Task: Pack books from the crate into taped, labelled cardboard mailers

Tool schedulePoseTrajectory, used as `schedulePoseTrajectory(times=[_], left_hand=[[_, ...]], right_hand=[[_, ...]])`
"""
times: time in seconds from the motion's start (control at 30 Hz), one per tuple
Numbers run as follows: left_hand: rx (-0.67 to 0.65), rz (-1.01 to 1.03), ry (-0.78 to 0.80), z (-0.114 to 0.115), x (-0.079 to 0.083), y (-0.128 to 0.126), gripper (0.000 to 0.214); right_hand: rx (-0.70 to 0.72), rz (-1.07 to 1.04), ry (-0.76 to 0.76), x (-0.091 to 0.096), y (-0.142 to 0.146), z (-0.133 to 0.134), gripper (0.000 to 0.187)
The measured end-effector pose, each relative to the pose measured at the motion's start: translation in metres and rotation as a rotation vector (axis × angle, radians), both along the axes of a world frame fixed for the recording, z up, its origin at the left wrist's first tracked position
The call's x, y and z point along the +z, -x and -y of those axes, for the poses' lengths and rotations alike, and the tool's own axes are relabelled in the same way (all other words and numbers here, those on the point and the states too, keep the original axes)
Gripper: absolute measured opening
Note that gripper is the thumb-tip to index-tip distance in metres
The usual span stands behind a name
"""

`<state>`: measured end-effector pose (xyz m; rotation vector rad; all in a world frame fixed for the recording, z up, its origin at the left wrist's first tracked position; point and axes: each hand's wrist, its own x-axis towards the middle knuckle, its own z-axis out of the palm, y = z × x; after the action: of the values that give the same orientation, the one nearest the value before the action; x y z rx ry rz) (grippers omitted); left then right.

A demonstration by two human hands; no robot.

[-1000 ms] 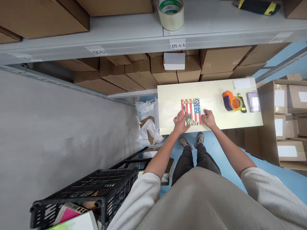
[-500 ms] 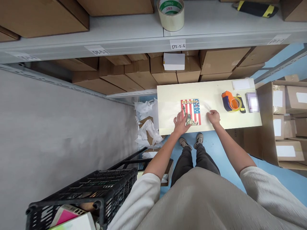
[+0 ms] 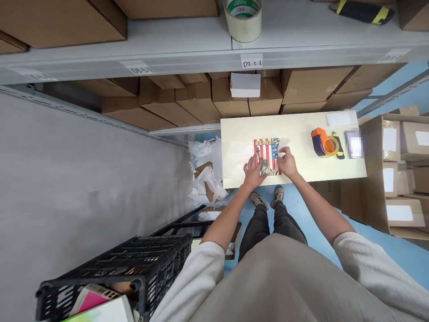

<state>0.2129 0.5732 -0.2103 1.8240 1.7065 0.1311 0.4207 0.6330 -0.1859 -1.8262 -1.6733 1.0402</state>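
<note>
A book point(image 3: 267, 154) with a flag-striped cover, the Statue of Liberty and yellow Chinese lettering lies flat on the cream table point(image 3: 234, 152). My left hand point(image 3: 254, 173) rests on its left and lower part, fingers spread. At the book's right edge is my right hand point(image 3: 287, 163), thumb and fingers pinched on a thin, pale see-through film point(image 3: 284, 143). Whether the film is stuck to the cover is hard to make out.
On the table's right are an orange tape dispenser point(image 3: 324, 143), a cutter point(image 3: 339, 146) and white paper point(image 3: 338, 118). A shelf with cartons point(image 3: 231, 100) stands behind. A black crate point(image 3: 117, 268) is at lower left, an open carton with boxes point(image 3: 372, 170) at right.
My right hand has moved left with the film, from the bare table to the book's right edge. My left hand stays on the cover.
</note>
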Motion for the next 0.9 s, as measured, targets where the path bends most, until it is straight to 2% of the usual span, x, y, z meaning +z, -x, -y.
schedulePoseTrajectory(times=[0.17, 0.37, 0.5, 0.6, 0.73, 0.9], left_hand=[[0.002, 0.005, -0.011, 0.000, -0.002, 0.001, 0.090], [0.023, 0.033, -0.068, -0.002, 0.007, -0.002, 0.072], [-0.102, 0.057, -0.132, -0.003, 0.018, -0.009, 0.062], [-0.154, 0.051, -0.108, -0.002, 0.021, -0.012, 0.059], [-0.178, 0.068, -0.122, -0.001, 0.018, -0.009, 0.060], [-0.213, 0.048, -0.164, -0.004, 0.013, -0.003, 0.057]], right_hand=[[0.166, -0.011, 0.011, -0.007, 0.024, 0.005, 0.033], [0.178, -0.156, 0.085, -0.015, 0.025, 0.012, 0.046], [0.179, -0.176, 0.093, -0.017, 0.020, 0.012, 0.048], [0.131, -0.161, 0.046, -0.022, 0.015, 0.010, 0.047], [-0.060, -0.006, -0.054, -0.031, 0.006, 0.007, 0.044], [-0.163, -0.026, 0.020, -0.038, 0.000, 0.004, 0.050]])
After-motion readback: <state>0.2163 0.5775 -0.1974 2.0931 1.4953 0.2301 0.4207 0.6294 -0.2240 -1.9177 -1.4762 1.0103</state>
